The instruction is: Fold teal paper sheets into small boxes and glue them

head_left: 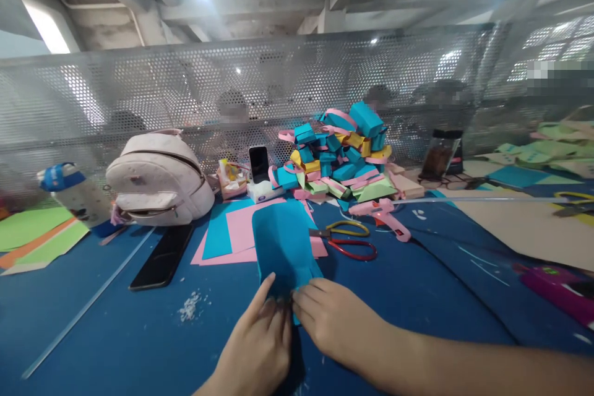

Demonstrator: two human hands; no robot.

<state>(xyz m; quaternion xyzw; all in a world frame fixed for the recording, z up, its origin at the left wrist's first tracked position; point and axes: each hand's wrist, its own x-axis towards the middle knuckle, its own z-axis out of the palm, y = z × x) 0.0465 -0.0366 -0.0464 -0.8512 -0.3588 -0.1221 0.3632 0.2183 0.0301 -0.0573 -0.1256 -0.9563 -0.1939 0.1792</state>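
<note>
The left hand [260, 340], fingers curled and thumb raised, and the right hand [336, 315], fingers bent together, grip the near end of a folded sheet of blue paper [281, 238] just above the blue tabletop [199, 352]. Beyond lie metal scissors [343, 238] with yellow and red loop handles, a pink glue gun [383, 215] and heaped paper shapes [331, 151]. Perforated metal panels [185, 86] stand behind, under concrete beams [255, 0].
</note>
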